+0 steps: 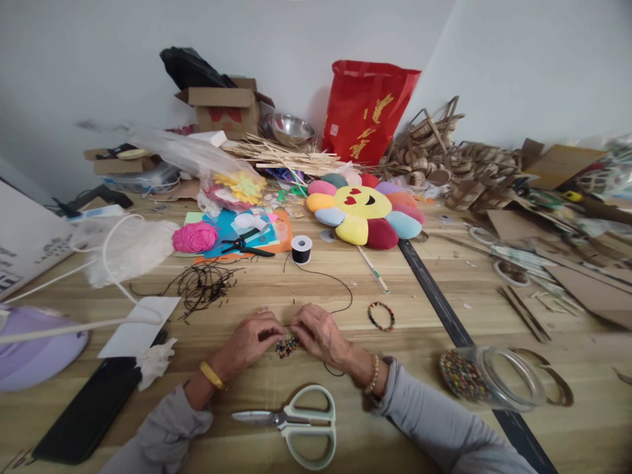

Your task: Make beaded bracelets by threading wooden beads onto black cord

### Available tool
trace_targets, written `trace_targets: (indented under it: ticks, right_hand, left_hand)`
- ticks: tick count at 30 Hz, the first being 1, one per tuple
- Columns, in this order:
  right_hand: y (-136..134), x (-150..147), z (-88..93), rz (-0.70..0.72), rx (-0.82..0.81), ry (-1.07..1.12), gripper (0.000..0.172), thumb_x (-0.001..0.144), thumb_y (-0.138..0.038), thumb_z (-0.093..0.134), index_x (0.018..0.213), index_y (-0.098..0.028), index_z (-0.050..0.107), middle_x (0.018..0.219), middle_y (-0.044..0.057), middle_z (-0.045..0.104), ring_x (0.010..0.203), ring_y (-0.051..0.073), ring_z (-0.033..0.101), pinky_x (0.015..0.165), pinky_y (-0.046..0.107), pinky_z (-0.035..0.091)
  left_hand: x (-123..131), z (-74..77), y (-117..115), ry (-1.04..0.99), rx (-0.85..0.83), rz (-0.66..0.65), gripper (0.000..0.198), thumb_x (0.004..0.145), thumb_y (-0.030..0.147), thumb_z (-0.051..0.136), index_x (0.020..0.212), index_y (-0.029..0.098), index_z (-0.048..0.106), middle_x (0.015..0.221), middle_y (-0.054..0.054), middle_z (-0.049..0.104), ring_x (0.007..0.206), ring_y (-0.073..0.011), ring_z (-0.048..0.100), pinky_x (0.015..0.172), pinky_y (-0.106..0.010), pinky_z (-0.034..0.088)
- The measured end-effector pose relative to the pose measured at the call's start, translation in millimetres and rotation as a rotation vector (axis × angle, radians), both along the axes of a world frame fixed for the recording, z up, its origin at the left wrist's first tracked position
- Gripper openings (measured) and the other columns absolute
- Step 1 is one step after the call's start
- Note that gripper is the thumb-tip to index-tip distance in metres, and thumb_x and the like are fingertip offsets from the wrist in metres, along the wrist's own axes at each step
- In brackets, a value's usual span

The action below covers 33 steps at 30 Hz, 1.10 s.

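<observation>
Small multicoloured beads [287,347] lie in a little pile on the wooden table between my hands. At the left side of the pile, my left hand [253,341] has its thumb and fingers pinched together; what they hold is too small to make out. My right hand [320,334] is closed over the right side of the beads, pinching a thin black cord [351,296]. That cord loops back to a white-and-black spool [301,250], and a length shows below my right wrist. A finished bead bracelet [381,316] lies to the right. Scissors [309,424] with pale handles rest in front of me.
A clear jar of beads [467,375] lies on its side at right. Black cord pieces [205,286], pliers [247,247] and pink yarn [195,237] sit at left. A black phone [89,408] is near left. Behind are a flower cushion [365,209] and a red bag [370,112].
</observation>
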State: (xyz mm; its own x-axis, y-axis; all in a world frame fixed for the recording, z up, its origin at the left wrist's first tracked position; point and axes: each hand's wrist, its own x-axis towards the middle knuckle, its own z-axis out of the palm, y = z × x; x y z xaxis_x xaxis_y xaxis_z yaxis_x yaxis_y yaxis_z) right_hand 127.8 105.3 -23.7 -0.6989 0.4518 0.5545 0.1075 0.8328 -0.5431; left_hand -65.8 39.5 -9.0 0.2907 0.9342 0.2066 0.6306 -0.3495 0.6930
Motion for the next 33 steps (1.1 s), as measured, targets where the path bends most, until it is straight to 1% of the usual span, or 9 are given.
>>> trace_targets:
  ticks: [4,7,15,19,23,29,33]
  right_hand:
    - [-0.2,-0.1,1.5,-0.008,0.013,0.005,0.012,0.092,-0.017,0.045,0.083,-0.018,0.052,0.076,0.006,0.059,0.072,0.017,0.052,0.067,0.029,0.045]
    - [-0.6,-0.1,1.9,-0.011,0.004,-0.003,0.012,0.093,-0.018,0.045,0.083,-0.018,0.052,0.076,0.006,0.059,0.072,0.017,0.053,0.067,0.029,0.046]
    - [-0.7,-0.7,0.8,-0.01,-0.005,-0.022,0.012,0.092,-0.018,0.044,0.083,-0.018,0.052,0.077,0.006,0.059,0.073,0.017,0.053,0.067,0.029,0.045]
    - [-0.5,-1.1,-0.1,-0.015,0.002,-0.023,0.012,0.093,-0.019,0.044,0.083,-0.018,0.052,0.077,0.006,0.059,0.072,0.017,0.053,0.067,0.03,0.045]
    - [-0.5,-1.4,-0.8,-0.011,0.0,-0.007,0.013,0.092,-0.018,0.044,0.082,-0.018,0.052,0.076,0.006,0.059,0.072,0.017,0.052,0.066,0.029,0.045]
    - [-0.6,-0.7,-0.9,-0.025,0.016,0.0,0.013,0.093,-0.019,0.045,0.081,-0.018,0.052,0.075,0.005,0.058,0.07,0.017,0.052,0.066,0.028,0.044]
    - [-0.8,-0.7,-0.4,-0.015,0.013,-0.006,0.013,0.092,-0.019,0.046,0.081,-0.018,0.051,0.075,0.005,0.058,0.07,0.017,0.052,0.066,0.028,0.044]
  left_hand:
    - [-2.9,-1.0,0.2,0.065,0.028,-0.068,0.012,0.085,0.015,0.06,0.077,0.015,0.07,0.075,-0.004,0.068,0.074,-0.0158,0.06,0.077,-0.029,0.044]
    - [-3.6,-0.3,0.2,0.083,0.026,-0.091,0.013,0.086,0.016,0.059,0.079,0.014,0.07,0.076,-0.005,0.068,0.075,-0.0157,0.06,0.076,-0.028,0.044]
    - [-5.1,-2.9,0.0,0.12,0.026,-0.104,0.012,0.086,0.016,0.059,0.081,0.015,0.07,0.078,-0.005,0.067,0.078,-0.0161,0.06,0.075,-0.027,0.045]
    - [-3.3,-3.3,-0.7,0.131,0.036,-0.089,0.012,0.085,0.015,0.059,0.079,0.016,0.07,0.078,-0.005,0.067,0.076,-0.0161,0.06,0.074,-0.028,0.045]
    - [-2.2,-2.2,-0.9,0.07,-0.001,-0.037,0.012,0.083,0.016,0.059,0.077,0.016,0.069,0.077,-0.005,0.068,0.075,-0.0165,0.06,0.075,-0.029,0.046]
    - [-4.5,1.1,1.0,-0.173,-0.203,0.157,0.014,0.079,0.024,0.06,0.075,0.013,0.068,0.072,-0.005,0.068,0.068,-0.0159,0.061,0.065,-0.025,0.048]
    - [-3.7,3.3,1.5,-0.313,-0.304,0.215,0.015,0.074,0.027,0.063,0.073,0.013,0.068,0.07,-0.004,0.068,0.068,-0.0159,0.062,0.065,-0.025,0.05]
